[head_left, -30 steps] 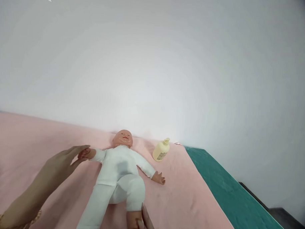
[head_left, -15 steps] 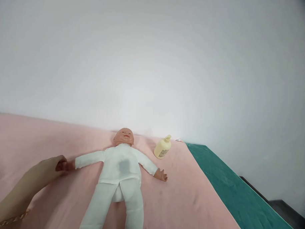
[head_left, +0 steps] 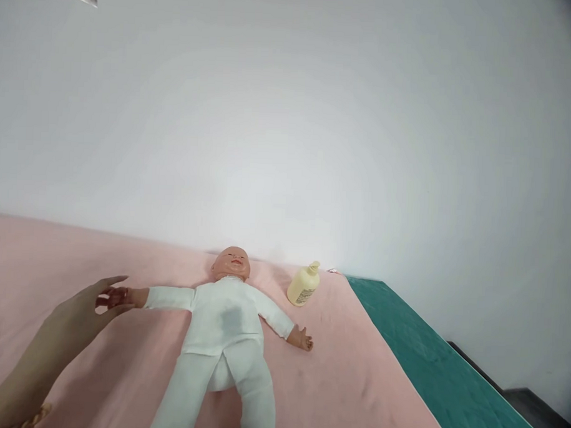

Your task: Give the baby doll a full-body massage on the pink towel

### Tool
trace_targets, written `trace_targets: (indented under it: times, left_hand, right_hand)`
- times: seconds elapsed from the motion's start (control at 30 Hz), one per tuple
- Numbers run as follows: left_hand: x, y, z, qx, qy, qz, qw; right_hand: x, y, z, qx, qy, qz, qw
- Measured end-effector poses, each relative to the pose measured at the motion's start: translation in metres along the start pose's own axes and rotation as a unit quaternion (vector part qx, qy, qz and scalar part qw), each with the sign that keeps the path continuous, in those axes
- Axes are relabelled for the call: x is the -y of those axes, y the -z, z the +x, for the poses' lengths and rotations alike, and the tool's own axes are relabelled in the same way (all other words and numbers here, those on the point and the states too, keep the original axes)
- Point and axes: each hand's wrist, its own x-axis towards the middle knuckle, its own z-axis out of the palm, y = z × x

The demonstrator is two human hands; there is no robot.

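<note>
Doll (head_left: 225,318) is laid face-up on pink cloth (head_left: 336,365); its small hand (head_left: 118,297) is framed at left by left hand (head_left: 70,322), grip wide. Firm hold calls for narrowing. Right grip can't be told: unseen.

doll (head_left: 210,314) in plain white clothes, grey patch (head_left: 231,321) on chest; bottle (head_left: 303,284) pale yellow, dark print (head_left: 305,296); cloth (head_left: 345,372) pink; strip (head_left: 426,344) at right green; wall (head_left: 279,126) pale grey.

the left hand (head_left: 73,316) wears a knobbly, gold-coloured bracelet (head_left: 38,415) at its wrist.
</note>
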Motion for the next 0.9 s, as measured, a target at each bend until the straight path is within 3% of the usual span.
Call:
trace_targets:
  times: [0.1,0.17,0.23,0.33,0.43,0.5,0.57,0.7,0.9]
  left_hand:
    - [-0.032,0.004,-0.011,-0.013,0.032,-0.003,0.999]
    - [-0.056,0.001,-0.022,-0.037,0.011,-0.026,0.999]
    - [-0.075,-0.009,-0.034,-0.04,-0.009,-0.042,0.998]
    - [-0.092,-0.031,-0.05,-0.032,-0.051,-0.058,0.997]
    - [-0.096,-0.055,-0.063,0.002,-0.206,-0.077,0.975]
    - [-0.096,-0.066,-0.067,-0.003,-0.345,-0.092,0.934]
    - [-0.095,-0.072,-0.069,-0.024,-0.438,-0.093,0.894]
    - [-0.092,-0.076,-0.066,-0.035,-0.484,-0.073,0.871]
    - [-0.088,-0.078,-0.064,-0.01,-0.482,-0.078,0.872]
  right_hand:
    - [0.011,0.002,0.008,0.004,0.003,0.008,1.0]
    - [0.021,0.009,0.004,0.001,0.009,0.01,1.0]
    - [0.031,0.023,-0.01,-0.005,0.016,0.008,1.0]
    - [0.043,0.059,-0.053,-0.018,0.029,0.009,0.999]
    - [0.05,0.107,-0.111,-0.032,0.034,0.011,0.999]
    - [0.051,0.137,-0.148,-0.039,0.038,0.012,0.998]
    - [0.05,0.161,-0.175,-0.042,0.042,0.014,0.998]
    - [0.041,0.183,-0.193,-0.013,0.054,0.029,0.998]
    - [0.041,0.2,-0.191,0.122,-0.006,0.025,0.992]
